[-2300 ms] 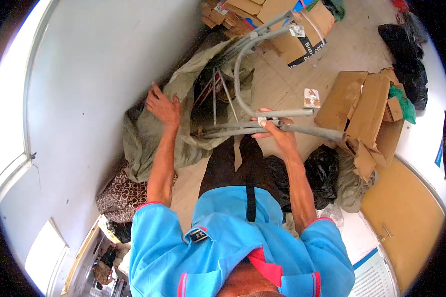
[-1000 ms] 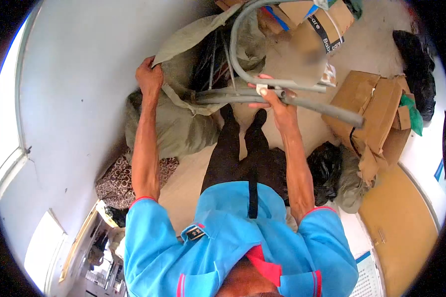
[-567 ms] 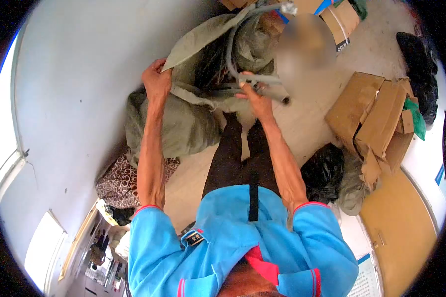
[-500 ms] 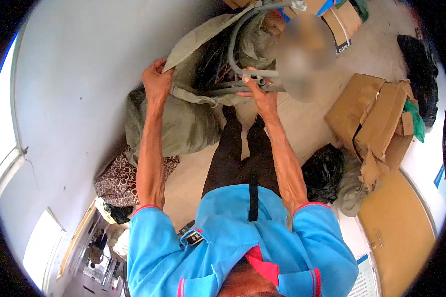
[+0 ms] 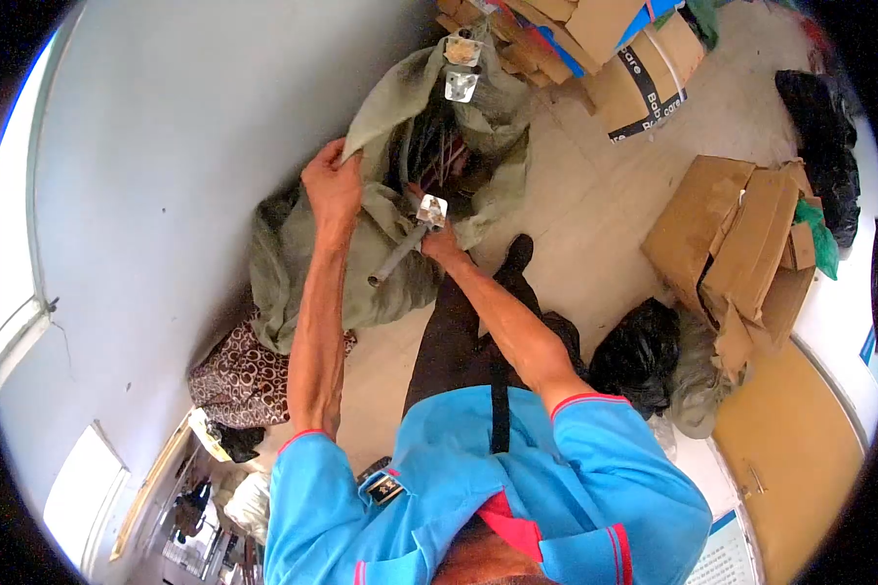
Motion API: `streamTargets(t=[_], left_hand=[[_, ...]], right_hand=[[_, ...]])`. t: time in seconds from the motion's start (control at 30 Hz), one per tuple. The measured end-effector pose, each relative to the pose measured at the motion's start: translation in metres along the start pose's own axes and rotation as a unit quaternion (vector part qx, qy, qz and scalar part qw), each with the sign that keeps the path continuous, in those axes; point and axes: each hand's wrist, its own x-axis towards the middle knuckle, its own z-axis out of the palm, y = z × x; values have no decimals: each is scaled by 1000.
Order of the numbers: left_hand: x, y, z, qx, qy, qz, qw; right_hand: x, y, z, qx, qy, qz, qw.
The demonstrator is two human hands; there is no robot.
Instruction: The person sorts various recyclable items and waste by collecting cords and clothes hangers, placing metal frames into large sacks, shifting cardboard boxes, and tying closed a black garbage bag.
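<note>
An olive-green woven sack gapes in front of me, with dark, hard-to-make-out contents inside. My left hand pinches the raised rim of its mouth. My right hand is wrapped around a grey metal tube frame at the sack's mouth; its fingers are partly hidden. A small shiny end plate sits on the tubing beside that hand. Farther up, two more metal plates show over the sack's far rim. The lower part of the frame is hidden in the sack.
A wall rises on the left. Flattened cardboard lies at the top, and a battered carton stands to the right. A black plastic bag is by my legs. A patterned brown bundle rests below the sack.
My right hand has moved left and closer to me with the tube frame, which has turned and gone down into the sack. My left hand still grips the rim, slightly lower.
</note>
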Motion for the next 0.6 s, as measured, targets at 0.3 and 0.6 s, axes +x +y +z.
streamTargets(t=[0.3, 0.6], left_hand=[[-15, -9, 0, 1, -3, -15, 1000], [24, -60, -72, -125, 125, -202, 963]], right_hand=[[28, -44, -14, -96, -226, 95, 965], [48, -88, -15, -305, -300, 128, 895]])
